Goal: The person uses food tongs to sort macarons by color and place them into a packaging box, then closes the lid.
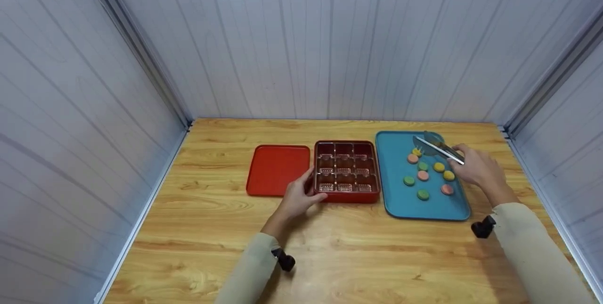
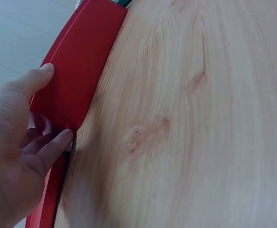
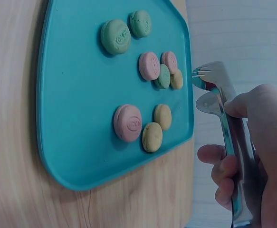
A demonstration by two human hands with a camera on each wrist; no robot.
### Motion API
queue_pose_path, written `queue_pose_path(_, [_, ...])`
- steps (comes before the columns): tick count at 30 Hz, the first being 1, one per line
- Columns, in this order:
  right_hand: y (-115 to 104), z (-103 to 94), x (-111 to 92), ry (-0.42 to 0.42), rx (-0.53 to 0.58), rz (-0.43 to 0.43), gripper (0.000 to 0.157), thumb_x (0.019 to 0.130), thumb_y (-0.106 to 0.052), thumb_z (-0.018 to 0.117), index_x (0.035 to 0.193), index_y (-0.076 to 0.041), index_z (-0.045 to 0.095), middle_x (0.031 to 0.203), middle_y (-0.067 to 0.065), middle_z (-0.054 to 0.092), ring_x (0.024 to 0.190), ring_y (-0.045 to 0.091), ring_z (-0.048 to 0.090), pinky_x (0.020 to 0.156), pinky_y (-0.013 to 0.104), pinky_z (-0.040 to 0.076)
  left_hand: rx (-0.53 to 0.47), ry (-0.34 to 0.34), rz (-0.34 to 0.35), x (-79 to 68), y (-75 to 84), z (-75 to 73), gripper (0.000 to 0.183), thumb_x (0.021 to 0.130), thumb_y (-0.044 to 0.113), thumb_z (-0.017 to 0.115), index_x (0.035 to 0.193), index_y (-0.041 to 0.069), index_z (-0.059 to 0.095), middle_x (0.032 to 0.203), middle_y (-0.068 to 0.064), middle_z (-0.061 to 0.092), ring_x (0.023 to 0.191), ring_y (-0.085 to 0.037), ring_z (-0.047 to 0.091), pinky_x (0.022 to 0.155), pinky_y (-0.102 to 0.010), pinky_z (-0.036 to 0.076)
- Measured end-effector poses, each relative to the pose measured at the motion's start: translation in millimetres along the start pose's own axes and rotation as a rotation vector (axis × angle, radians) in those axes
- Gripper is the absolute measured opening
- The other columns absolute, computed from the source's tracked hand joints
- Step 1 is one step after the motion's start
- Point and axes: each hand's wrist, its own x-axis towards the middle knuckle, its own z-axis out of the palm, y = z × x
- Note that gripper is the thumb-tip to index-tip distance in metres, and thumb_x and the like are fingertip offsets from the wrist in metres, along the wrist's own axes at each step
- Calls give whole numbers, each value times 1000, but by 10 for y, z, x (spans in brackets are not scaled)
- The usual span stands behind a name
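Observation:
A red box [image 1: 345,197] holds a clear divided insert [image 1: 344,158] whose compartments show no contents. My left hand [image 1: 297,195] holds its front left corner, thumb on the front wall and fingers round the left side. In the left wrist view the thumb lies against the red wall [image 2: 74,61], fingertips low near the table. My right hand [image 1: 476,168] grips metal serving tongs [image 1: 447,152], their tips parted over the far right of a blue tray [image 1: 398,205]. Pink macarons [image 3: 128,122], green macarons [image 3: 115,37] and yellow macarons [image 3: 152,137] lie loose on the tray. Nothing shows between the tong tips.
Left of the box lies a flat red lid [image 1: 278,169], partly behind my left hand. The wooden table [image 1: 348,247] meets pale panel walls [image 1: 301,59] at the back and both sides. Black wrist mounts [image 1: 483,226] sit on both sleeves.

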Motion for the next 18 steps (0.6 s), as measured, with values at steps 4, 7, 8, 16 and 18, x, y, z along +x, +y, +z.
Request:
queue_pose_path(4, [-9, 36, 24, -11, -2, 1, 59, 113, -39, 57, 160, -3, 51, 97, 22, 63, 73, 29, 55, 58, 35, 39, -12, -6, -3, -77, 179, -28, 98, 94, 20, 94, 172, -1, 40, 159, -28, 65, 120, -31, 72, 103, -30, 63])
queue_pose_path(7, [-14, 52, 39, -18, 0, 3, 59, 113, -38, 58, 159, -2, 52, 99, 22, 62, 75, 30, 56, 59, 35, 40, -9, 0, -14, -90, 207, -22, 96, 95, 18, 93, 173, 0, 40, 162, -26, 64, 126, -33, 72, 109, -35, 63])
queue_pose_path(8, [-14, 56, 44, -19, 1, 3, 59, 113, -38, 59, 158, -2, 52, 100, 23, 62, 77, 31, 56, 60, 35, 40, -14, 2, -13, -90, 205, -21, 96, 94, 18, 93, 173, 0, 40, 164, -26, 62, 131, -33, 71, 113, -38, 62])
queue_pose_path(16, [1, 99, 69, -27, 5, 3, 61, 112, -39, 58, 159, -1, 53, 110, 29, 69, 81, 33, 59, 62, 37, 41, -2, 18, 50, 51, -193, 52, 102, 91, 36, 97, 172, 4, 44, 163, -23, 64, 129, -19, 70, 112, -29, 60])
queue_pose_path(18, [-2, 109, 81, -36, 5, 7, 63, 112, -40, 58, 159, 0, 52, 111, 29, 69, 82, 34, 60, 62, 37, 41, -10, 20, 53, 86, -310, 77, 104, 90, 40, 97, 173, 7, 44, 164, -22, 63, 128, -15, 69, 111, -25, 60])
